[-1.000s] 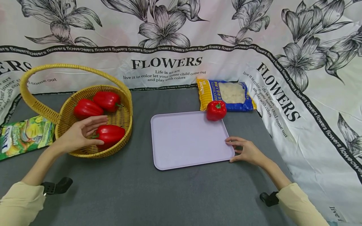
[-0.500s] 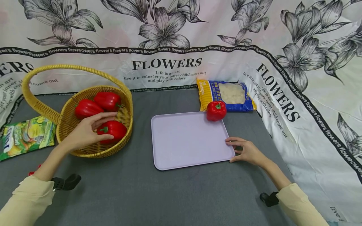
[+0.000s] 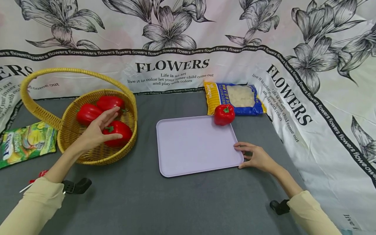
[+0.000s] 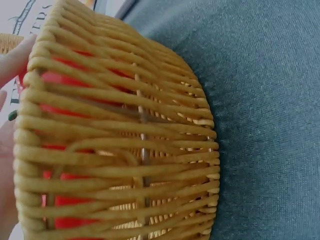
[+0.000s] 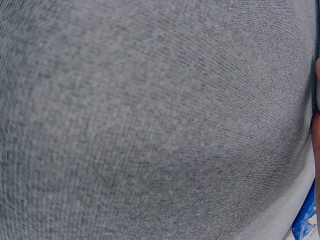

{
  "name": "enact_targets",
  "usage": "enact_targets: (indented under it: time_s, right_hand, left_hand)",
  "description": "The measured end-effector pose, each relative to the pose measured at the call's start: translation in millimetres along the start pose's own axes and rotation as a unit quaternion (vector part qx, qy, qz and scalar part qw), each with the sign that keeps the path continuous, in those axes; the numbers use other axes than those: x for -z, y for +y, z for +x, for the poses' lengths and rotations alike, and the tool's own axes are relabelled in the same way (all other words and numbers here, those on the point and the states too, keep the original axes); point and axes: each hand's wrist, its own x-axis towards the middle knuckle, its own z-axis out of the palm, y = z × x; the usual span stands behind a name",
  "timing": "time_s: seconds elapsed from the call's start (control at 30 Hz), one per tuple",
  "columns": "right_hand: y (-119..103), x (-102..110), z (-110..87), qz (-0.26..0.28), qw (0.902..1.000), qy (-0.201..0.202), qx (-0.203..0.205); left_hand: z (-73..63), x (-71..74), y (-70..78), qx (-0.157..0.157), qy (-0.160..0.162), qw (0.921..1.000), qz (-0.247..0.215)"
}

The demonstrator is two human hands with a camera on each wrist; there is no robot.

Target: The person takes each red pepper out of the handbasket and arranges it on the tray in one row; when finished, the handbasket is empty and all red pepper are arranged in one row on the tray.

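Observation:
My left hand (image 3: 95, 132) is inside the yellow wicker basket (image 3: 66, 137), fingers and thumb around a red bell pepper (image 3: 124, 133) with a green stem. Two more red peppers, a left one (image 3: 88, 114) and a back one (image 3: 110, 102), lie behind it in the basket. In the left wrist view, the basket's woven side (image 4: 125, 125) covers most of the peppers. My right hand (image 3: 255, 158) holds the right edge of a pale lilac tray (image 3: 196, 147) near its front corner. Another red pepper (image 3: 224, 115) sits at the tray's back right corner.
Behind the tray lies a blue and yellow pasta bag (image 3: 239, 99). A green snack bag (image 3: 29, 140) lies left of the basket, whose tall handle (image 3: 79, 70) arches over it. Near my left forearm is a small red object (image 3: 42, 173). A floral cloth (image 3: 173, 75) hangs behind.
My left hand has moved right and farther back in the basket. The front pepper has turned, its stem now facing up and left, and shifted back with the hand. My right hand stays put.

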Motion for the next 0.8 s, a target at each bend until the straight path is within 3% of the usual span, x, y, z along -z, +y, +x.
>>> enact_targets:
  time_s: [0.07,0.23,0.47,0.53,0.67,0.8]
  right_hand:
    - [0.5,-0.2,0.3,0.001,1.0000,0.001,0.004]
    - [0.7,-0.3,1.5,0.001,1.0000,0.000,0.003]
    - [0.4,1.4,1.4,0.006,0.9999,0.000,0.009]
    - [1.2,1.6,0.9,0.006,0.9999,0.000,0.010]
    - [3.0,1.0,0.0,0.006,0.9999,0.001,0.012]
    - [4.1,-0.1,-0.7,0.006,0.9999,0.001,0.012]
  left_hand:
    - [-0.6,-1.3,1.1,0.027,0.013,0.9994,0.019]
    - [-6.6,-3.6,-0.1,0.031,0.030,0.9982,0.041]
    - [-18.2,4.8,-2.4,0.021,-0.035,0.9972,0.063]
    - [-20.7,6.0,-2.6,0.027,-0.039,0.9961,0.074]
    - [-20.1,3.8,-1.9,0.057,-0.011,0.9962,0.065]
    - [-16.1,1.6,-2.6,0.050,0.010,0.9961,0.072]
